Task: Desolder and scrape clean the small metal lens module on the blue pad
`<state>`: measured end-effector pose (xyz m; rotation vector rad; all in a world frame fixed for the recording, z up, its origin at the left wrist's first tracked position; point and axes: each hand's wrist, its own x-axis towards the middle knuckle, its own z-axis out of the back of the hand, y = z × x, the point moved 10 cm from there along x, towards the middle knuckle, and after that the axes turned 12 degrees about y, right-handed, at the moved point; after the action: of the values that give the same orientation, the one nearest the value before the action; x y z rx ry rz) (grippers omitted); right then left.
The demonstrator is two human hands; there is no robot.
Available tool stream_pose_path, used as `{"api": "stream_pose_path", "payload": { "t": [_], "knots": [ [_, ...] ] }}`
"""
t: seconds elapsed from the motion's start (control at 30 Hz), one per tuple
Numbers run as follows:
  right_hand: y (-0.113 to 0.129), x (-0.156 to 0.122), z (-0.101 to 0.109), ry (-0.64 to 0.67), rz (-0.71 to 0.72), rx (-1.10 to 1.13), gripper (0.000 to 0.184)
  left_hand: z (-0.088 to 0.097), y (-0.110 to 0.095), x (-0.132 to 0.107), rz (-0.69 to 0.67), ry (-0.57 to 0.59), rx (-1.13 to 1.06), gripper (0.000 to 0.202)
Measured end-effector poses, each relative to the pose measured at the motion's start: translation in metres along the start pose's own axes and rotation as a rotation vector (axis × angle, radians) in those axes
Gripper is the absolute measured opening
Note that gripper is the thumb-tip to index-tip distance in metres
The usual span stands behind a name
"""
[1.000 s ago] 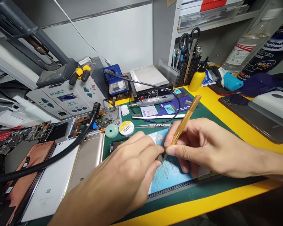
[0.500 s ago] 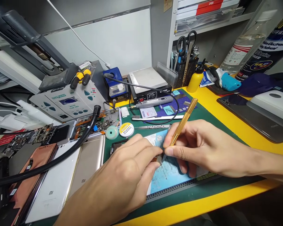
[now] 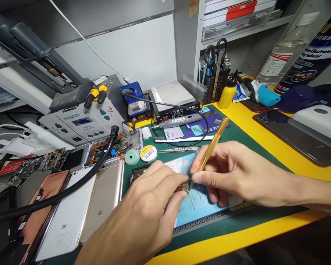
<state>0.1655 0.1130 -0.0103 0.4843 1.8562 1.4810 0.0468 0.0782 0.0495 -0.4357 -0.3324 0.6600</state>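
My right hand (image 3: 231,175) grips a brass-handled craft knife (image 3: 213,143) like a pen, its blade pointing down. The blade tip touches or nearly touches the edge of a small part with a metal plate and an orange-brown flex (image 3: 185,184). That part is pinched between the thumb and index finger of my left hand (image 3: 151,200), which covers much of it. Below both hands lies a light blue work pad (image 3: 201,209) with dark smudges, on a green mat (image 3: 226,230). A dark device (image 3: 138,173) shows partly behind my left hand.
Several phones, one a white phone (image 3: 68,217), lie on the left under a black hose (image 3: 79,184). Tweezers (image 3: 179,149), a white brush (image 3: 184,139), a round tin (image 3: 148,153) and a tray of circuit boards (image 3: 127,145) lie beyond the hands. A soldering station (image 3: 82,123) stands behind.
The whole view has shifted slightly. Both hands keep almost the same pose, the knife blade still at the small part's edge.
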Motion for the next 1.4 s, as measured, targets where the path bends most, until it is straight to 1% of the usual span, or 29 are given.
{"api": "stream_pose_path", "payload": {
  "t": [0.1, 0.2, 0.47, 0.7, 0.83, 0.93, 1.2, 1.4],
  "knots": [
    [0.000, -0.001, 0.001, -0.016, 0.010, -0.007, 0.023, 0.001, -0.001, -0.001, 0.004, -0.029, 0.005, 0.029],
    [0.001, -0.001, 0.001, -0.032, 0.008, -0.007, 0.023, 0.000, -0.001, -0.003, 0.025, -0.036, 0.003, 0.026],
    [-0.001, 0.000, 0.000, -0.021, -0.012, -0.009, 0.024, 0.001, -0.002, -0.007, 0.040, -0.074, 0.005, 0.021],
    [-0.003, 0.003, 0.002, 0.001, -0.012, -0.028, 0.022, -0.001, 0.000, -0.011, 0.065, -0.084, -0.015, 0.026],
    [-0.002, 0.003, 0.004, -0.004, -0.039, -0.010, 0.026, 0.003, 0.000, -0.012, 0.039, -0.145, -0.023, 0.023],
    [-0.001, 0.002, 0.004, 0.004, -0.035, 0.011, 0.027, 0.003, -0.001, -0.012, 0.011, -0.170, -0.024, 0.024],
    [0.001, 0.001, 0.006, 0.015, -0.010, 0.003, 0.023, 0.007, -0.003, -0.013, -0.016, -0.185, -0.001, 0.024],
    [0.001, 0.002, 0.005, 0.008, 0.000, 0.025, 0.024, 0.007, -0.006, -0.013, -0.036, -0.199, 0.026, 0.023]
  ]
}}
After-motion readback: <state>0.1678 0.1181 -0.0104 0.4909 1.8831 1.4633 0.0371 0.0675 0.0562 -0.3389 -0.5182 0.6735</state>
